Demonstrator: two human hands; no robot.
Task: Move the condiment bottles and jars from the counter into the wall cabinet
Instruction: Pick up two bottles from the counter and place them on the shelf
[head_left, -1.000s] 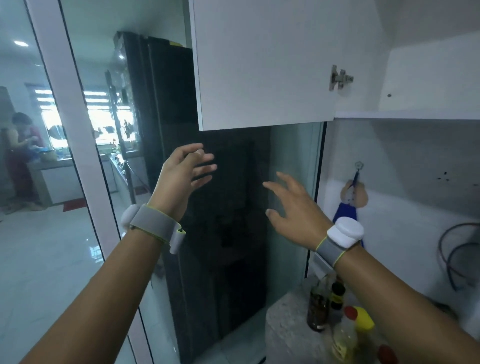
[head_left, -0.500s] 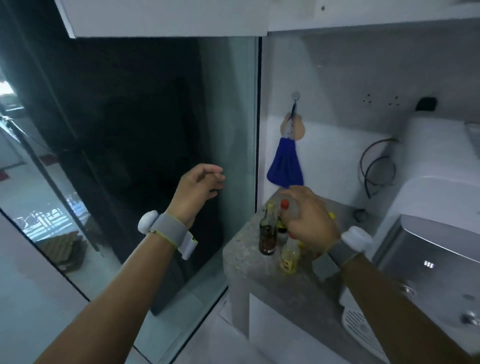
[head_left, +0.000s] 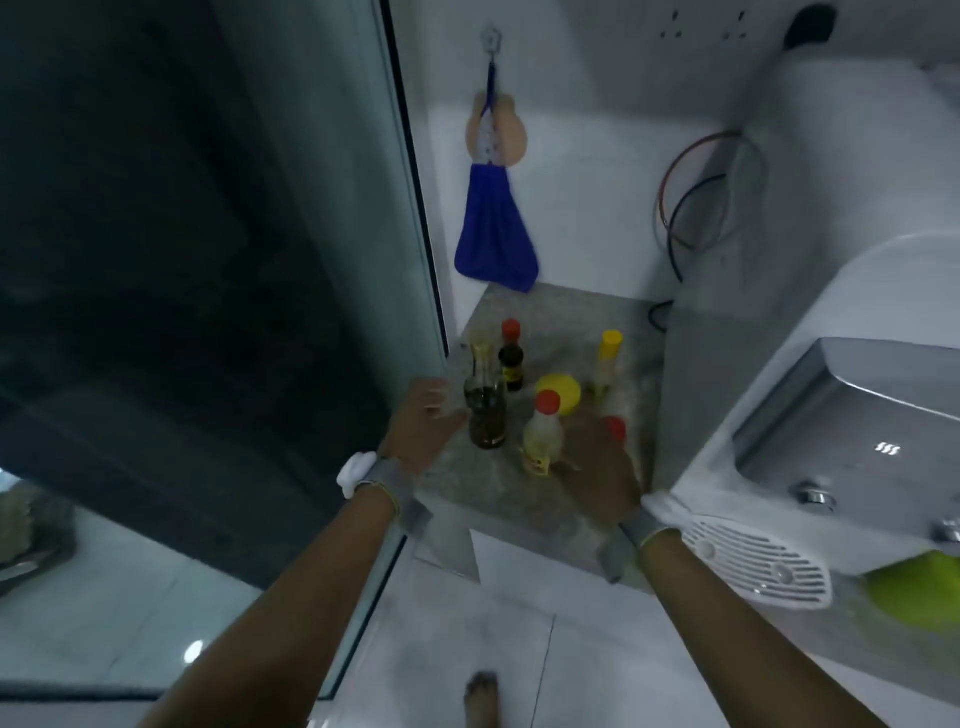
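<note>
Several condiment bottles stand on a small grey stone counter (head_left: 519, 504). A clear glass bottle with dark contents (head_left: 487, 415) is at the left, and a small dark red-capped bottle (head_left: 511, 358) stands behind it. A pale yellow bottle with a red cap (head_left: 543, 439) is in front, with a yellow-lidded jar (head_left: 560, 393) and a slim yellow-capped bottle (head_left: 606, 364) behind. My left hand (head_left: 423, 428) is just left of the glass bottle, fingers apart. My right hand (head_left: 602, 475) reaches a red-capped container (head_left: 616, 427), whose body it hides. The wall cabinet is out of view.
A glass partition (head_left: 337, 208) borders the counter on the left. A blue cloth (head_left: 496, 234) hangs on the white wall behind. A white and silver water dispenser (head_left: 831, 415) with a drip grille (head_left: 753, 561) crowds the right side. Cables (head_left: 696, 197) loop beside it.
The view has swung down from the open cabinet door to the counter. Both hands dropped from chest height to the bottles, left beside the glass bottle, right onto the red-capped container.
</note>
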